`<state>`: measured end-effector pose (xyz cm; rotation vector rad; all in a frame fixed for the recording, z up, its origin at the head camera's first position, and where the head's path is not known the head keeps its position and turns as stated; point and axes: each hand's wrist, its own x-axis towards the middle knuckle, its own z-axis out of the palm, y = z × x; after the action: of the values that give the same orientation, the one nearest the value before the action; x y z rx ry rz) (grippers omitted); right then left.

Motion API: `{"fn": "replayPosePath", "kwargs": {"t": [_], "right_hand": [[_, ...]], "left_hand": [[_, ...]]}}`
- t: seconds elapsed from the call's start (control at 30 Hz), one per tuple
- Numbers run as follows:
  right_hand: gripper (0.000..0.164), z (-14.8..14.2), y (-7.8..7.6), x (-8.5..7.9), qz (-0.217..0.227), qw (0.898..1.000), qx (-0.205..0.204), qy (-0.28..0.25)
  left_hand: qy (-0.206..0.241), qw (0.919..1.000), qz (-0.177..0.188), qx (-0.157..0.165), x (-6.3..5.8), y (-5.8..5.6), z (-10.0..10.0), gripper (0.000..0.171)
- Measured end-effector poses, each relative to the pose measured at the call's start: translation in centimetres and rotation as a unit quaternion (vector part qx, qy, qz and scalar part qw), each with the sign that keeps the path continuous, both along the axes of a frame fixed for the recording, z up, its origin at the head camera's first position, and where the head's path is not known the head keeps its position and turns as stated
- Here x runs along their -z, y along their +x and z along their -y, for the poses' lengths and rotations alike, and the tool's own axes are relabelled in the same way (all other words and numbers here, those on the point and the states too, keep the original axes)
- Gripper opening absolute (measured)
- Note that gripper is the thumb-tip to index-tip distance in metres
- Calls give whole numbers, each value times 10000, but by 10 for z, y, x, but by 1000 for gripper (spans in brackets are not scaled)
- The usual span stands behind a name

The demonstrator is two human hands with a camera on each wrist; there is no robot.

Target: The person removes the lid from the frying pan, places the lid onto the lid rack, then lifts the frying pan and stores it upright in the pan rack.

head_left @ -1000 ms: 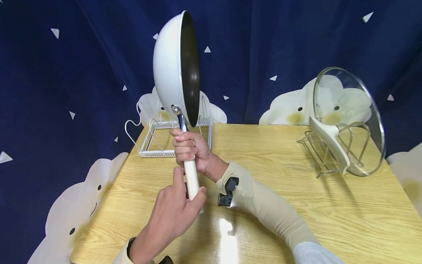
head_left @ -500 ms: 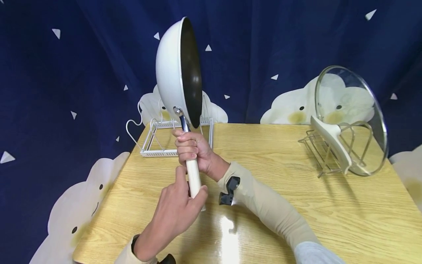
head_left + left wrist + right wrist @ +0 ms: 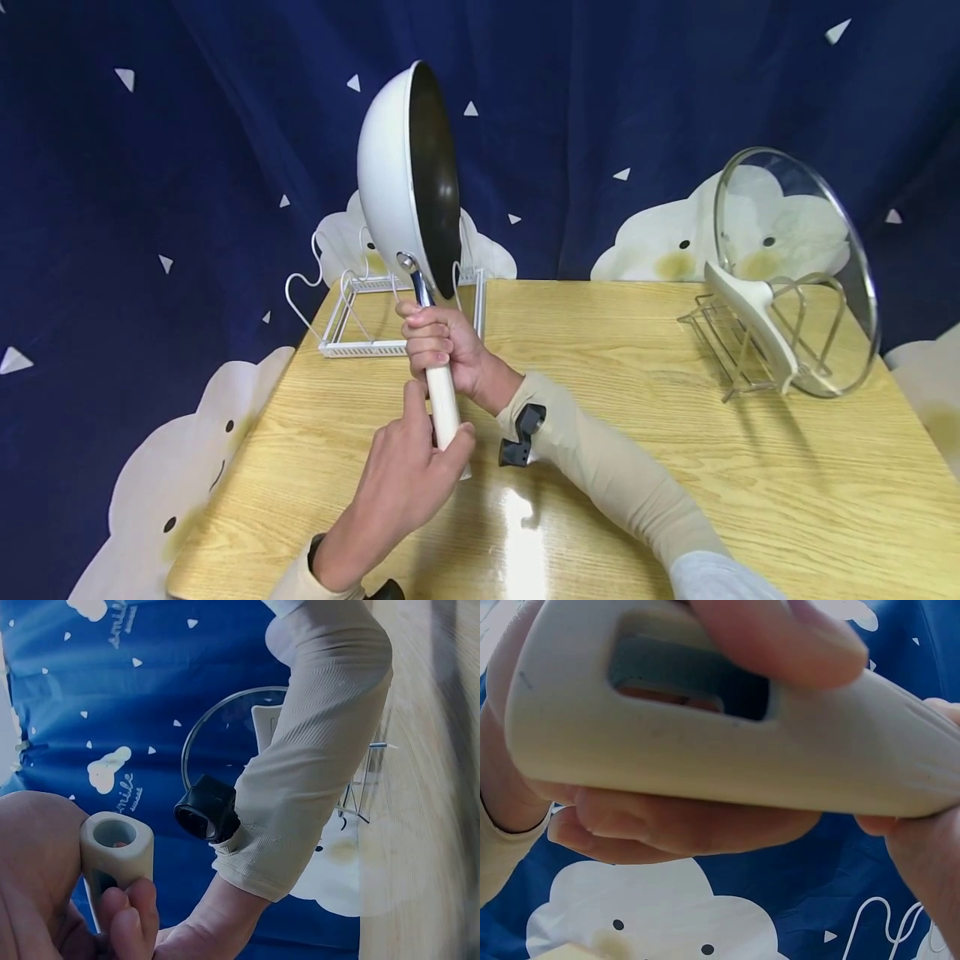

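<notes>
A wok-shaped frying pan (image 3: 386, 162), white outside and dark inside, is held up on edge above the table, its dark inside facing right in the head view. My right hand (image 3: 450, 346) wraps round the upper part of its cream handle (image 3: 444, 408), just below the metal joint. Lower down, my left hand (image 3: 408, 471) holds the handle near its end, thumb on one side and fingers on the other. The left wrist view shows the handle's hollow end (image 3: 116, 840) beside curled left fingers. A long slot in the handle (image 3: 705, 765) shows in the right wrist view.
Behind the pan, a white wire rack (image 3: 360, 350) stands at the table's back left. At the right, a metal wire stand (image 3: 738, 387) bears a glass lid (image 3: 817, 242) with a white handle, propped on edge. A dark blue curtain (image 3: 540, 142) hangs behind the wooden table (image 3: 600, 358).
The pan has come down a little and shifted slightly to the right in the head view. Both hands keep their places on the handle and have moved slightly with it.
</notes>
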<state>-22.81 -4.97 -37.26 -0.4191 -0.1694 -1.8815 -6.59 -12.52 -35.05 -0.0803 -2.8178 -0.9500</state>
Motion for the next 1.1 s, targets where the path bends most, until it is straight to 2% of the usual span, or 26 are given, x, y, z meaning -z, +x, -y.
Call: {"fn": "replayPosePath", "kwargs": {"t": [0.57, 1.1], "right_hand": [[26, -1, -2, 13, 152, 9999, -6, 29], [27, -3, -5, 23, 205, 9996, -203, 6]], "left_hand": [[129, 9997, 198, 7, 8, -3, -1, 48], [263, 9992, 291, -62, 16, -4, -6, 54]]}}
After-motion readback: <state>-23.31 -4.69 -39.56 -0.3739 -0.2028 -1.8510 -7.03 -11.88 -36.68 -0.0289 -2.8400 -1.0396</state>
